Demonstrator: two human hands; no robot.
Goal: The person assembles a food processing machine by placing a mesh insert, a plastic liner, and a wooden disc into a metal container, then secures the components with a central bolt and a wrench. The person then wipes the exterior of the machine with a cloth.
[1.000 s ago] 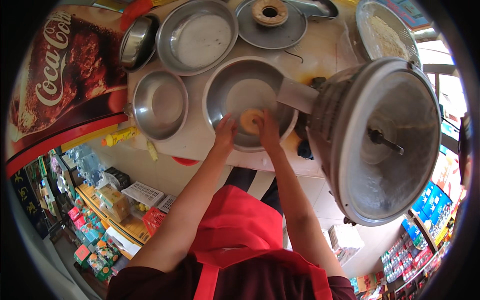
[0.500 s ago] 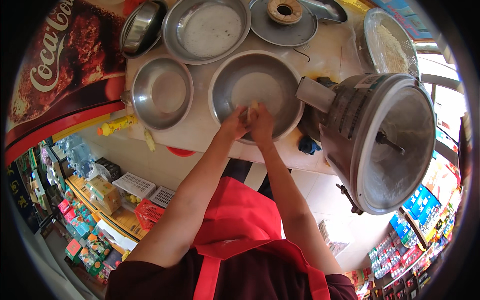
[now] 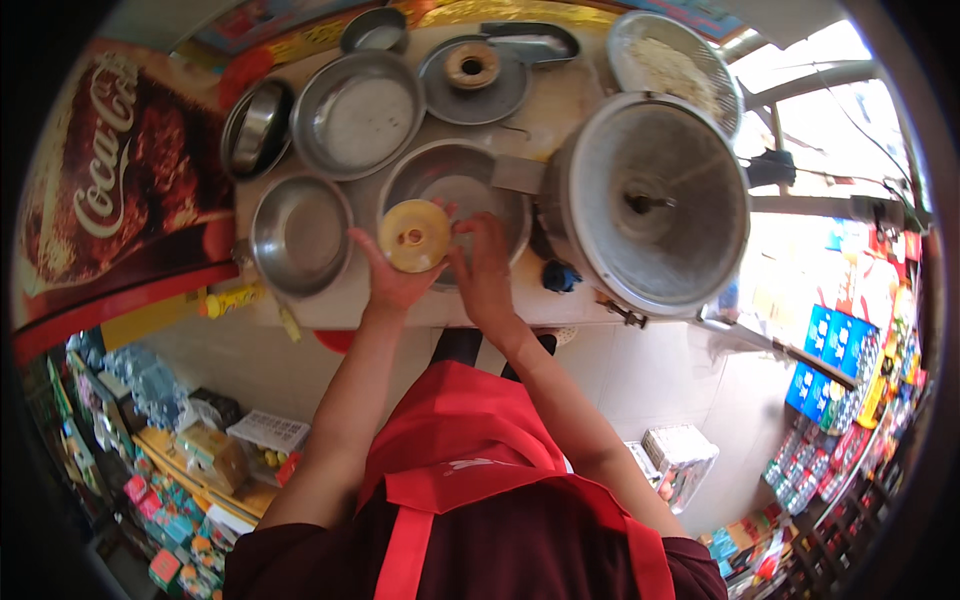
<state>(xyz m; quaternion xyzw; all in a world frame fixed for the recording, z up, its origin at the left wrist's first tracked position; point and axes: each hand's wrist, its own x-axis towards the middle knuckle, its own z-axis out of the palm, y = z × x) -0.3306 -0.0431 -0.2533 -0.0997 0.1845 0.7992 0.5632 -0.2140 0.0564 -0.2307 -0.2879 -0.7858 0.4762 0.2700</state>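
A round yellow disc [image 3: 428, 256] with a small reddish-brown middle rests on my left hand [image 3: 392, 282], thumb out at its left edge and fingertips showing past its far right edge. My right hand [image 3: 486, 270] is just right of the disc, fingers apart and a little bent; I cannot tell whether they touch the rim. Both hands are over the near part of a wide steel bowl [image 3: 509, 213], and the disc hides part of that bowl. Right of it stands a big metal machine with a round, open drum-like top [image 3: 690, 235].
A steel basin [image 3: 300, 240] sits left, another with cloudy liquid [image 3: 365, 115] behind it. A round lid with a ring [image 3: 473, 66] lies at the back. A colander of pale food [image 3: 665, 75] is far right. A yellow bottle [image 3: 232, 301] lies near the left edge.
My hands were together low in the bowl around something small and pale yellow. Now they are apart, and the yellow disc faces up on the left hand. The whole view has shifted.
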